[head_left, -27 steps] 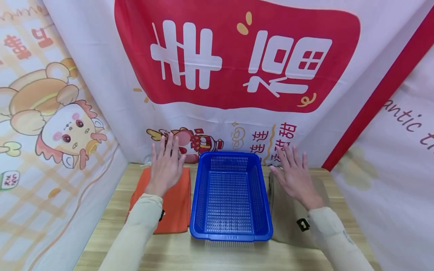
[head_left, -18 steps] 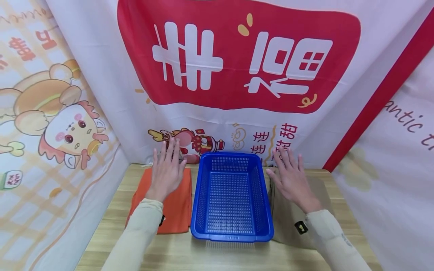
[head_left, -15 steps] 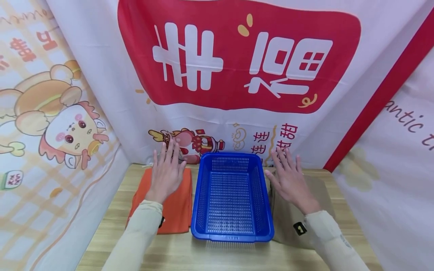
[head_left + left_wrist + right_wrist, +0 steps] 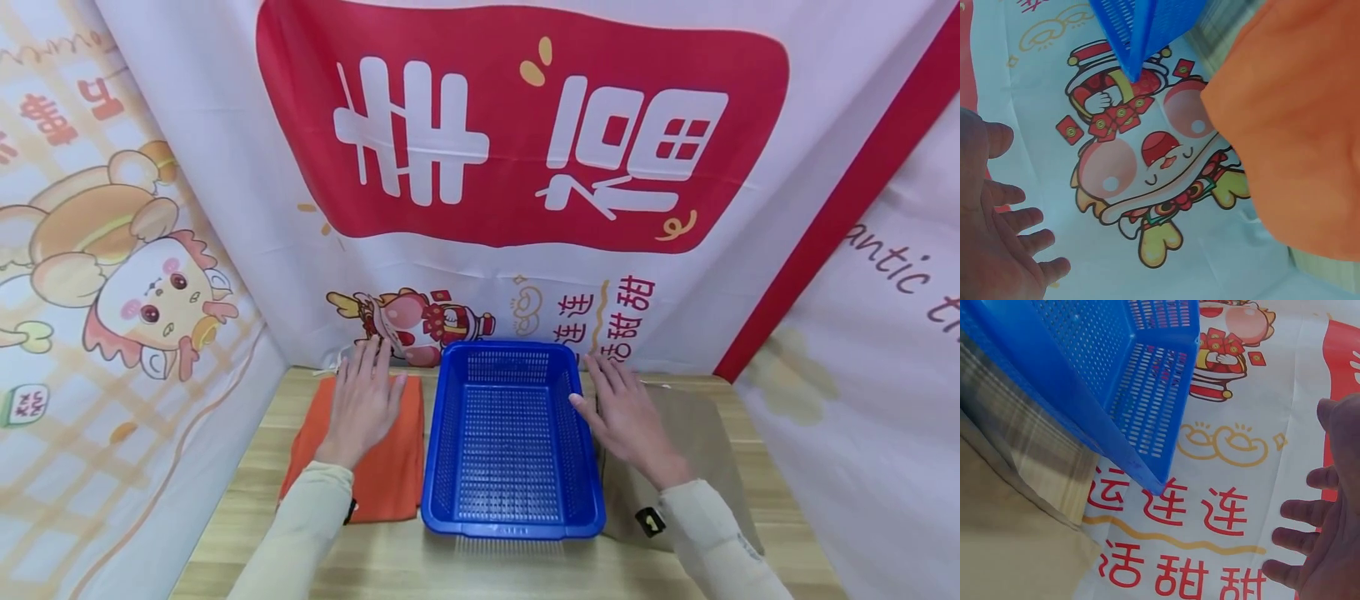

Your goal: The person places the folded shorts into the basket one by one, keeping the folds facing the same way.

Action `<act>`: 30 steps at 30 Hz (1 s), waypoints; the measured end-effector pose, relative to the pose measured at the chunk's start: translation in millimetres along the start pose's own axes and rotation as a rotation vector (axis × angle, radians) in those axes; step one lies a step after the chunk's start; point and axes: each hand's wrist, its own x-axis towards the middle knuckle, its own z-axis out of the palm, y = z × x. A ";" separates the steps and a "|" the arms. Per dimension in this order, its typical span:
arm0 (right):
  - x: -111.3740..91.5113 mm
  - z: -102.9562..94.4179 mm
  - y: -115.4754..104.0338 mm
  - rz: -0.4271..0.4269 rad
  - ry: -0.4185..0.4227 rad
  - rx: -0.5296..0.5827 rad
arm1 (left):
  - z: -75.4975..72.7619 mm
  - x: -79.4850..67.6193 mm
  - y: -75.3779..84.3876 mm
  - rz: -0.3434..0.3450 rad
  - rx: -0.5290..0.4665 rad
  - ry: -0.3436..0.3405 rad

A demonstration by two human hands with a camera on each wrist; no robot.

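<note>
A blue perforated plastic basket stands on the wooden table, with nothing inside it. To its left lies a folded orange cloth; to its right is a folded khaki cloth. My left hand hovers over the orange cloth with fingers extended forward. Over the khaki cloth's inner side, my right hand has its thumb near the basket's right rim; contact cannot be told. Both wrist views show gaps between the hands and the cloths, orange cloth and khaki cloth.
A white printed sheet with a red panel hangs behind the table. More printed sheets close in the left side and right side. Bare wood shows along the table's front and both outer sides.
My right hand has moved left toward the basket and come nearer to me. The left hand has drawn back slightly. Basket and cloths stay where they were.
</note>
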 end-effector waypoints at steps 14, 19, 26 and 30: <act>-18.7 21.8 -21.1 0.044 -0.068 0.076 | 23.0 -26.1 -21.8 -0.101 -0.067 -0.097; -22.1 29.4 -34.3 0.015 -0.105 0.088 | 32.0 -37.5 -40.8 -0.122 -0.111 -0.068; -23.9 36.6 -57.5 0.014 -0.155 0.139 | 44.8 -54.5 -74.7 -0.261 -0.118 -0.136; -23.3 41.4 -69.5 -0.007 -0.158 0.180 | 50.6 -64.0 -94.2 -0.383 -0.134 -0.216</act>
